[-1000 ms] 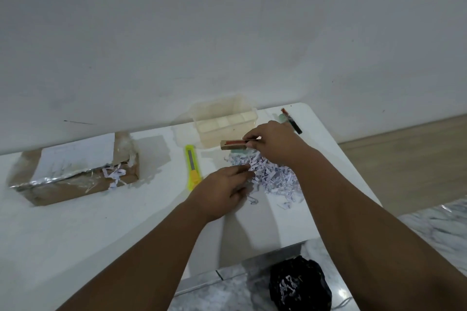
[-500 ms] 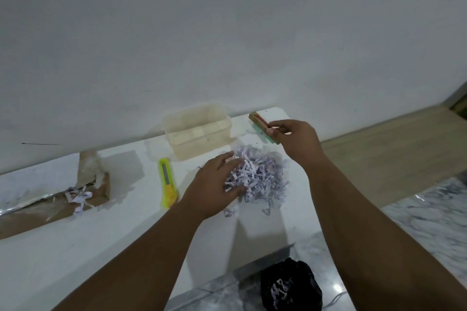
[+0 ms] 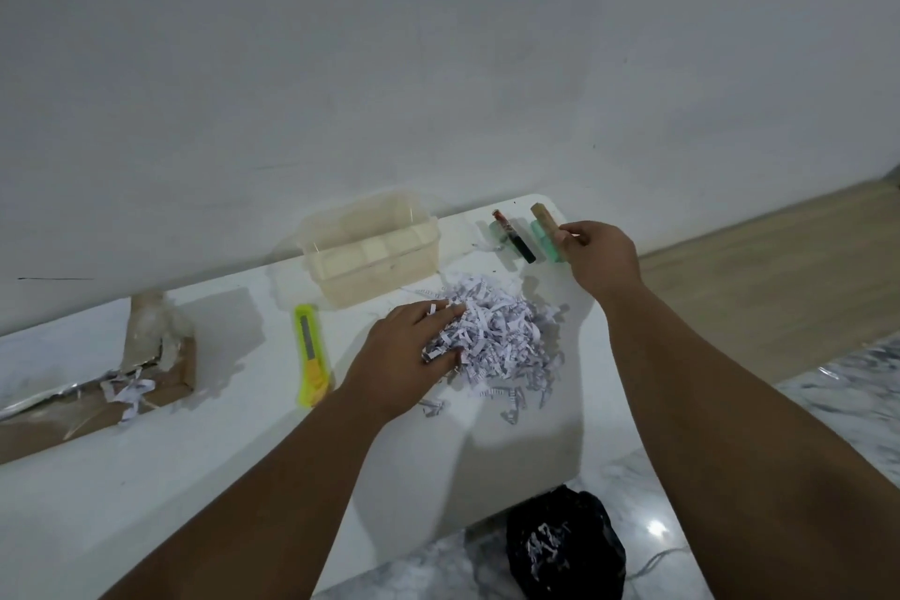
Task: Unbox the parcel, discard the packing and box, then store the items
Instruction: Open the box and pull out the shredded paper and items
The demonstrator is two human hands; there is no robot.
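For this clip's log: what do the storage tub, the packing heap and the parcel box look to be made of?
Storage tub: clear plastic, slightly yellowed and glossy; the back wall shows through its sides.
Packing heap: shredded paper, matte white with printed marks, in curled thin strips.
Parcel box: brown cardboard, dull, with torn edges; shiny, wrinkled clear tape or film seems to cover its top.

Since a second ago the right hand point(image 3: 601, 258) has carried the small tan rectangular stick point(image 3: 548, 224) from above the pile of shredded white paper strips point(image 3: 496, 336) to the table's far corner, beside a dark marker point(image 3: 514, 236). The left hand point(image 3: 404, 356) has pushed further into the shreds.
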